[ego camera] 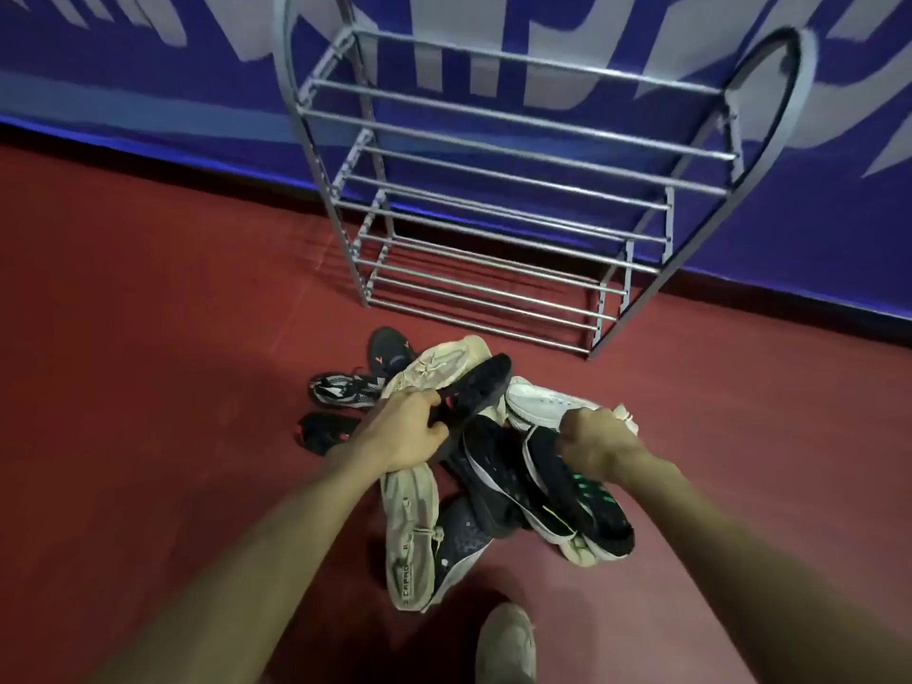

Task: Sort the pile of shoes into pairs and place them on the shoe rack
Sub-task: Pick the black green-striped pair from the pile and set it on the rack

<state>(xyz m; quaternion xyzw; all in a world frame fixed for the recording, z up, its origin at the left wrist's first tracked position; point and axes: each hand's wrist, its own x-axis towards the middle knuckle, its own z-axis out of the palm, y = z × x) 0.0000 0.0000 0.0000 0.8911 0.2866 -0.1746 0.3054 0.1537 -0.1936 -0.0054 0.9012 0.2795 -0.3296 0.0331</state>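
Left grip [409,431] clamps a black shoe [474,392] angled toward the rack [493,190], right grip [592,439] pinches a green-striped shoe [577,491], open floor [148,338] around the pile.

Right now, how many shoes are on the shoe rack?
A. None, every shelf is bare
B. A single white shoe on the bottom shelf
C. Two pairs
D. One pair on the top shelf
A. The shoe rack shows only bare metal bars on every shelf, while the shoes lie in the pile on the floor in front of it.
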